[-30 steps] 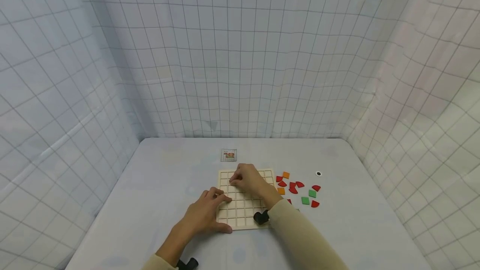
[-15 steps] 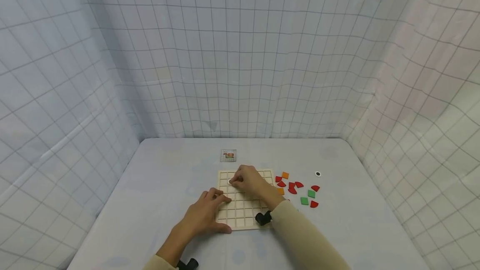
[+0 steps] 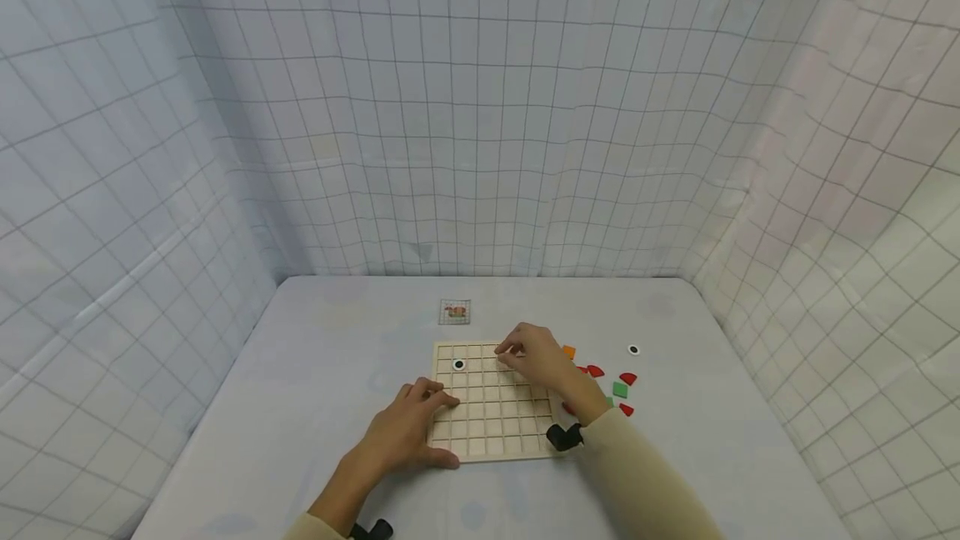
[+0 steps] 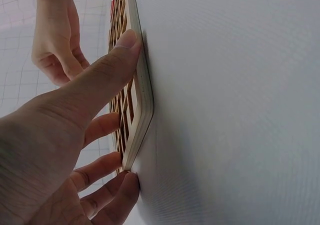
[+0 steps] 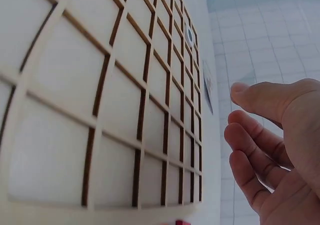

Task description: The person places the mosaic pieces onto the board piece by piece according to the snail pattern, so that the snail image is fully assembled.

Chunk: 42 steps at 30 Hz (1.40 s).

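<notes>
A square wooden grid board [image 3: 491, 407] lies on the table. My left hand [image 3: 403, 430] holds its near left corner, the thumb on the near edge and the fingers at the left side, some over the grid. In one cell towards the far left sits a white disc with a black dot [image 3: 459, 365], like an eye. Above the far right part of the board is my right hand [image 3: 542, 359]; in the right wrist view the thumb and loosely bent fingers [image 5: 245, 137] stand apart with nothing between them.
Right of the board lie red quarter-round pieces [image 3: 627, 378], green squares [image 3: 620, 390] and an orange square [image 3: 569, 352], partly behind the right arm. A second eye disc [image 3: 633, 350] lies farther right. Beyond the board is a small picture card [image 3: 454, 312].
My right hand has drawn away to the right from the eye disc, which now shows in its cell. Its fingers have let go of the disc. The left hand stays at the corner.
</notes>
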### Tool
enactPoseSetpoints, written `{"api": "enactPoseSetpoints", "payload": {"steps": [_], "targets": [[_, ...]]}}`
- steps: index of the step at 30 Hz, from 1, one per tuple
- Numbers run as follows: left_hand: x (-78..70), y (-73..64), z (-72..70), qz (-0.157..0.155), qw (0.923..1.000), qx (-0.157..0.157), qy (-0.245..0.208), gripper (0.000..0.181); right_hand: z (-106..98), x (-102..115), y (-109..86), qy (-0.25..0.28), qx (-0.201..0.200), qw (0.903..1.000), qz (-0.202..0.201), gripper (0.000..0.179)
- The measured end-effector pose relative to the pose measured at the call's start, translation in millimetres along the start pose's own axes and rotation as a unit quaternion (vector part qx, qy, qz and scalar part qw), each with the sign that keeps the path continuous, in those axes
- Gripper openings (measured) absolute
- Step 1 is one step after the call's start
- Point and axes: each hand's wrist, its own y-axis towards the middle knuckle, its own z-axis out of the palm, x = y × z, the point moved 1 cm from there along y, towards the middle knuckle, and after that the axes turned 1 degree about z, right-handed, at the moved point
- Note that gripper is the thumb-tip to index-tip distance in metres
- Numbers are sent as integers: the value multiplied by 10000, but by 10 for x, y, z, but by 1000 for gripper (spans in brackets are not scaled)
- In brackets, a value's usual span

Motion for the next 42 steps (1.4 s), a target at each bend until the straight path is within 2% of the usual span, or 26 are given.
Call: {"api": "enactPoseSetpoints", "payload": {"steps": [4,7,15,20,25,29,35,42], "targets": [[-1,-15,27,-64,10000,-4,11,91,-224,-173,-170,-51,-220,9993,310,12],[6,-24,34,-96,9999,-45,7,91,-391,-323,-299,-97,-461,9963,718,14],[20,-14,30,-143,9998,-49,-114,92,-775,-814,-659,-326,-1121,9822,1470,25],[21,-11,25,-189,9998,-52,-102,92,-938,-1118,-898,-248,-1271,9739,1866,31],[4,-17,24,-204,9997,-52,-127,92,-1030,-1338,-1097,-256,-1323,9635,2311,36],[-6,-25,39,-203,9997,-61,-154,92,-1060,-1440,-1180,-315,-1209,9588,2550,42],[31,-41,57,-180,9996,-78,-219,93,-1069,-1475,-1196,-197,-940,9562,2765,40],[20,-47,53,-103,9996,-111,-220,93,-1059,-1479,-1156,-134,-1013,9564,2736,31]]}}
